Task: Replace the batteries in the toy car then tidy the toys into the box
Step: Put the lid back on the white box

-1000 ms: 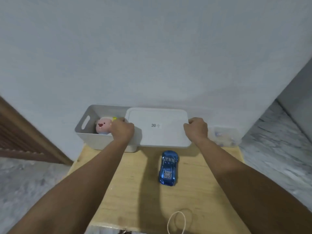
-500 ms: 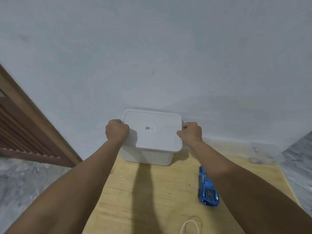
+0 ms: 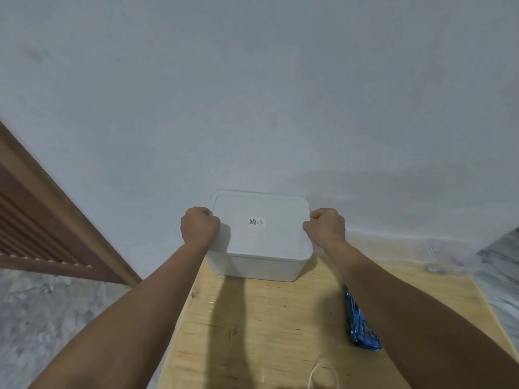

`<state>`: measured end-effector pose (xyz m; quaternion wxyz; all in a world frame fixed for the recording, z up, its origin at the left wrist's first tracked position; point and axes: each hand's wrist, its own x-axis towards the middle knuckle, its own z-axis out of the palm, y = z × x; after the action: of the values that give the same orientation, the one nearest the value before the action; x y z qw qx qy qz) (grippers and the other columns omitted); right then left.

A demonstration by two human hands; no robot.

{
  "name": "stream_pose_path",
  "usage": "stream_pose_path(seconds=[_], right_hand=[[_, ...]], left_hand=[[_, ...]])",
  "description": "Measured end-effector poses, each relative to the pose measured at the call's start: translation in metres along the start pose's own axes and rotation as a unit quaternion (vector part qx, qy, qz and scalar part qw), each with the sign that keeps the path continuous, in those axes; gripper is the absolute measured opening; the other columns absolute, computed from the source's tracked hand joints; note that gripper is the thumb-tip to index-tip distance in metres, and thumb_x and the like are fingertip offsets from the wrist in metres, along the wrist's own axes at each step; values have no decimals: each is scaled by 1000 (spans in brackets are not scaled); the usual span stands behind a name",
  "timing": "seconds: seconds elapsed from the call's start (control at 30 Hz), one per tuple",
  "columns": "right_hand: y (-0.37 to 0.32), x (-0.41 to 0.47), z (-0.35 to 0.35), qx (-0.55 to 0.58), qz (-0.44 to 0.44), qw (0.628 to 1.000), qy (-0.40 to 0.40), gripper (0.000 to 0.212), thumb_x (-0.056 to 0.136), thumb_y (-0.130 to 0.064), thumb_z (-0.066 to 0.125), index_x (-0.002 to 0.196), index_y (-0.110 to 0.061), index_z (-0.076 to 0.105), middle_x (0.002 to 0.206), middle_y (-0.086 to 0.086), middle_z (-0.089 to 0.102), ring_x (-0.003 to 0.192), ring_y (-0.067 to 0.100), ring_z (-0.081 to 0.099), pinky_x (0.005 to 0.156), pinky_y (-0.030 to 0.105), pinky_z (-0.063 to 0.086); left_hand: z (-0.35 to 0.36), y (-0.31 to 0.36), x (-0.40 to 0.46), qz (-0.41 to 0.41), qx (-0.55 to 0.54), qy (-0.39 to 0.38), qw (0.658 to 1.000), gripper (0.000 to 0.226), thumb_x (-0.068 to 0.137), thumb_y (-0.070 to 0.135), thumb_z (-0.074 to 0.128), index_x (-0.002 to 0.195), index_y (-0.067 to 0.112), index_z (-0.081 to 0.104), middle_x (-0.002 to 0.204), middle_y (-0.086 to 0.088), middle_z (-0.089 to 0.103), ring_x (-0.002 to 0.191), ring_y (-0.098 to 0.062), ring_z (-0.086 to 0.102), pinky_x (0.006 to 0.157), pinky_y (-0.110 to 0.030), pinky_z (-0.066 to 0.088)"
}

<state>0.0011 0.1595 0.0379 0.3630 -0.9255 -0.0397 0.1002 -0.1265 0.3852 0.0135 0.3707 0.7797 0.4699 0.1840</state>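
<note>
Both hands [image 3: 200, 224] [image 3: 325, 226] grip the lid [image 3: 264, 228] edges; box [image 3: 258, 266] against wall [image 3: 252, 108].

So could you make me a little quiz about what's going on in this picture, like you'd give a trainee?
1. True or false: the white lid sits over the white box.
2. Where is the blue toy car? A) inside the box B) on the wooden table, beside the right forearm C) on the floor
3. What does each hand grip?

Key:
1. True.
2. B.
3. The left hand and the right hand each grip an end of the lid, fingers curled over its edge.
</note>
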Motion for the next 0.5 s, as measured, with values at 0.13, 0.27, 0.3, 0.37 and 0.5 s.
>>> stream_pose_path(seconds=[0.13,0.27,0.3,0.37,0.5], right_hand=[[2,1,4,15,23,1000,3,25,78,-7,59,100,-13,69,99,2,68,94,25,63,81,30,52],[0,-3,12,-65,-44,997,6,40,85,-6,51,124,-10,60,124,8,60,111,26,57,90,33,47],[-1,-5,14,-90,-71,993,1,46,88,-5,48,133,-9,52,135,8,53,122,27,50,97,34,43],[-4,-9,20,-141,-125,982,-6,50,93,-7,44,142,-6,39,148,9,38,135,27,34,107,36,34],[-5,-8,37,-211,-182,960,-29,60,100,-32,40,150,-4,21,160,11,15,148,28,10,118,39,17]], left_hand=[[2,-4,4,4,-10,-7,1000,17,71,-1,50,67,16,51,70,-6,40,66,-21,36,61,-31,30],[5,-4,5,66,53,-27,996,18,81,15,52,92,11,66,92,-10,55,82,-30,50,70,-32,40],[6,-4,5,105,89,-28,990,25,86,18,53,104,7,66,105,-12,57,96,-33,53,76,-34,42],[12,-8,7,218,173,-34,960,34,89,28,45,111,6,60,118,-11,55,111,-34,51,88,-40,42],[21,-11,11,286,271,-121,911,50,93,37,29,132,7,37,151,-13,29,142,-30,21,114,-52,21]])
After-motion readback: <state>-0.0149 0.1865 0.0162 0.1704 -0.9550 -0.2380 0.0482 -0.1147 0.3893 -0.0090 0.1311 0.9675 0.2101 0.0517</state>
